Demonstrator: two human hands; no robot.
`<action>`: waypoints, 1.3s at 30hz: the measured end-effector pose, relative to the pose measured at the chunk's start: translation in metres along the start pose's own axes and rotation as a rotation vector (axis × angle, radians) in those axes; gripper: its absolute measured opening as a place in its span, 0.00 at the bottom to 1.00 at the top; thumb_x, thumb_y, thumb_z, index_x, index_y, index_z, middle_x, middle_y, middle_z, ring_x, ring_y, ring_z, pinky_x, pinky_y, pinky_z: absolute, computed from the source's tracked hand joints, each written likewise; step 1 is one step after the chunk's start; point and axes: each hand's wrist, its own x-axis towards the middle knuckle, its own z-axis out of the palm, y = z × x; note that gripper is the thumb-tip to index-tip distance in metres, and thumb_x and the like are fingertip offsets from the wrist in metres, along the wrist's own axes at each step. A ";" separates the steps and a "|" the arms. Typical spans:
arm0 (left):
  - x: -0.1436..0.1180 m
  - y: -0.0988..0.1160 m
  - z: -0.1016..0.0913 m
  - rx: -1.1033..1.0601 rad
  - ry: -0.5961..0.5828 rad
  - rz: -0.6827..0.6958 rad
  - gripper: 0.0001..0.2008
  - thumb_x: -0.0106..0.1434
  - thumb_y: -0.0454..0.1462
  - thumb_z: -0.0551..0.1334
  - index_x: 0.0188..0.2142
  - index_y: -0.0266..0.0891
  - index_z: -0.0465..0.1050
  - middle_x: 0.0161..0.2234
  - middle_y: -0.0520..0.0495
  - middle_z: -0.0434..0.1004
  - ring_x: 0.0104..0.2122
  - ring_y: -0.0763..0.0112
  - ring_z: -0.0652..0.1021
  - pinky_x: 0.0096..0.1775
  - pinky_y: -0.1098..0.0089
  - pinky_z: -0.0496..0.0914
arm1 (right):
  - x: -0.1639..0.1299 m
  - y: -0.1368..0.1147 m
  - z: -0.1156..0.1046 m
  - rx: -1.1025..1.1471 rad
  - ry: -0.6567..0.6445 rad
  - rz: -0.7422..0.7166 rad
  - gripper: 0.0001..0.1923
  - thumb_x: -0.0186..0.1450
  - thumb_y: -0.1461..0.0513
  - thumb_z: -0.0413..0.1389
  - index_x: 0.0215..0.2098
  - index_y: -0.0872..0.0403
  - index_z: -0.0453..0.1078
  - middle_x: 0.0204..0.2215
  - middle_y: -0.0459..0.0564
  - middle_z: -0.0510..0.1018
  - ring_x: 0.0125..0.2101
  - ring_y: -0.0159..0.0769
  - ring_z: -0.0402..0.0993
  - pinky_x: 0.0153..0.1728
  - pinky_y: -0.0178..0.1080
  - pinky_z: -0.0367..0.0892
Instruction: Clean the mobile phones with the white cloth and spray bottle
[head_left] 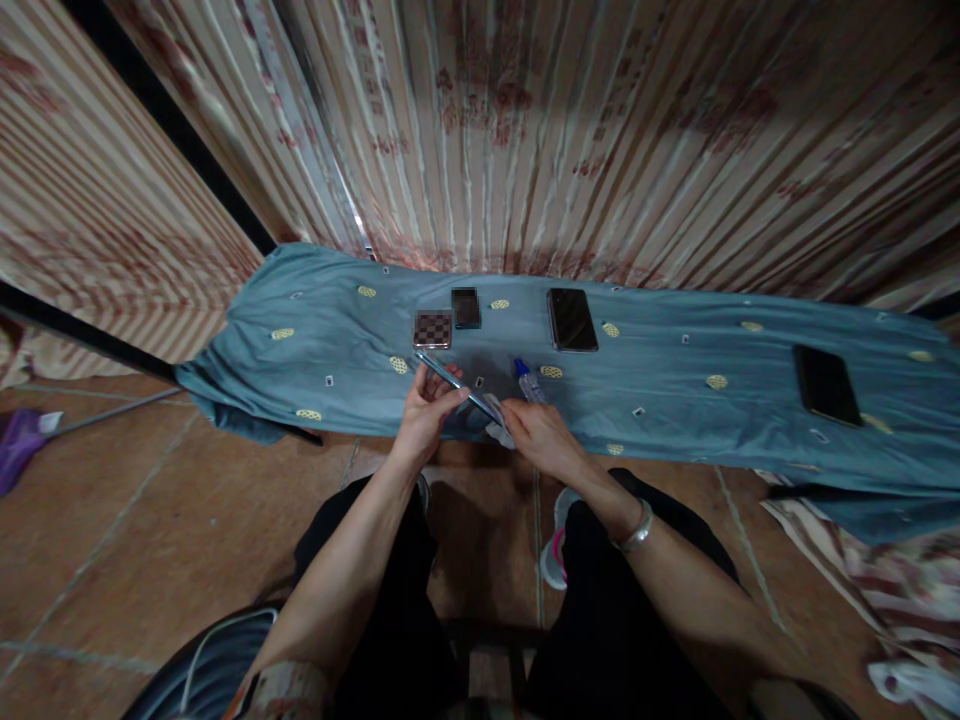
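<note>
Forearms [341,575] extended, phone [451,377] in hand

Left hand [426,415]: grip clamped on the phone, edge-on above the cloth-covered counter [660,375]. Right hand [538,436]: grip closed on white tissue [498,435] at the phone's lower end. Blue-capped bottle [530,384] lies just beyond.

Device [459,382] in left hand [424,412], bottle [531,385] on cloth [675,425] behind right hand [541,437], phone [826,385] far right, curtain [480,150] behind

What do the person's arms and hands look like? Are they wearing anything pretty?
The left hand and right hand wear no gloves, and both forearms are bare. A shiny silver bracelet circles the right wrist. Near the left elbow there's patterned fabric, perhaps a pushed-up sleeve.
</note>
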 end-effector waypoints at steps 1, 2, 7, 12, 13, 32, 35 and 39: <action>0.000 0.000 0.000 0.001 0.003 -0.001 0.34 0.42 0.30 0.77 0.49 0.45 0.72 0.44 0.51 0.80 0.52 0.65 0.78 0.52 0.68 0.70 | -0.001 -0.001 -0.001 -0.017 -0.001 -0.005 0.17 0.74 0.62 0.43 0.34 0.53 0.71 0.27 0.49 0.78 0.27 0.36 0.72 0.31 0.37 0.55; 0.000 0.000 0.000 0.001 0.005 -0.002 0.33 0.42 0.31 0.77 0.49 0.45 0.72 0.43 0.52 0.80 0.52 0.66 0.78 0.51 0.69 0.70 | -0.002 -0.002 -0.002 -0.039 0.001 -0.013 0.17 0.74 0.62 0.42 0.34 0.53 0.71 0.28 0.49 0.78 0.28 0.36 0.72 0.31 0.37 0.56; 0.002 0.000 0.000 -0.018 -0.034 -0.033 0.31 0.44 0.31 0.76 0.48 0.45 0.72 0.43 0.52 0.81 0.51 0.65 0.78 0.52 0.66 0.70 | -0.008 -0.008 -0.006 -0.116 0.093 -0.113 0.18 0.75 0.63 0.40 0.37 0.54 0.71 0.33 0.54 0.80 0.36 0.40 0.74 0.39 0.38 0.62; 0.003 0.000 -0.002 -0.050 -0.103 -0.085 0.27 0.45 0.34 0.76 0.45 0.44 0.72 0.40 0.52 0.81 0.50 0.61 0.80 0.53 0.61 0.71 | -0.011 -0.011 -0.015 0.022 0.126 -0.200 0.17 0.74 0.63 0.43 0.44 0.54 0.74 0.41 0.54 0.82 0.43 0.41 0.76 0.47 0.40 0.65; 0.003 0.000 -0.002 -0.057 -0.116 -0.096 0.27 0.45 0.35 0.76 0.44 0.43 0.72 0.39 0.52 0.81 0.50 0.60 0.80 0.53 0.60 0.71 | -0.011 -0.011 -0.016 0.052 0.121 -0.213 0.16 0.74 0.63 0.44 0.46 0.54 0.74 0.42 0.54 0.82 0.44 0.41 0.76 0.48 0.41 0.66; -0.004 -0.010 0.001 -0.044 -0.254 -0.312 0.14 0.49 0.44 0.73 0.31 0.39 0.77 0.29 0.50 0.80 0.31 0.67 0.79 0.39 0.66 0.73 | -0.010 -0.015 -0.008 0.160 0.274 -0.276 0.17 0.74 0.63 0.46 0.52 0.52 0.76 0.48 0.54 0.82 0.50 0.42 0.77 0.56 0.47 0.68; -0.004 -0.014 -0.002 -0.039 -0.235 -0.355 0.16 0.49 0.46 0.73 0.33 0.40 0.78 0.29 0.49 0.81 0.33 0.64 0.80 0.40 0.65 0.73 | -0.005 -0.015 -0.002 0.124 0.299 -0.289 0.20 0.74 0.64 0.44 0.55 0.52 0.74 0.51 0.55 0.81 0.52 0.43 0.75 0.59 0.49 0.66; -0.007 -0.016 -0.002 -0.046 -0.227 -0.384 0.18 0.47 0.48 0.74 0.32 0.39 0.80 0.29 0.49 0.81 0.31 0.66 0.79 0.37 0.66 0.73 | 0.000 -0.014 0.003 0.087 0.334 -0.291 0.23 0.74 0.64 0.41 0.60 0.54 0.70 0.54 0.56 0.79 0.55 0.43 0.73 0.61 0.49 0.64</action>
